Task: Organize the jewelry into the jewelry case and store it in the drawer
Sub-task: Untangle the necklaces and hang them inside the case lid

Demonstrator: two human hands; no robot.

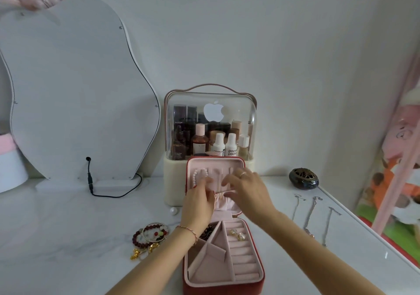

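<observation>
The red jewelry case (259,278) lies open on the white table, its pink lid (236,165) standing upright. A pearl bracelet (197,173) hangs at the lid's left. Both hands are up at the lid: my left hand (198,200) pinches a thin gold chain (216,196) near the lid's elastic pocket, and my right hand (246,186) reaches in beside it with fingers spread, a ring on one finger. Rings (238,234) sit in the tray's ring rolls. Dark beads (208,232) fill a back-left compartment. Whether the right fingers hold the chain is hidden.
Beaded bracelets (151,235) and gold charms (142,252) lie left of the case. Three silver necklaces (312,215) stretch out on the right. A loose pearl (173,210), a cosmetics organizer (210,131), a wavy mirror (75,90) with cable and a dark round incense holder (303,177) stand behind.
</observation>
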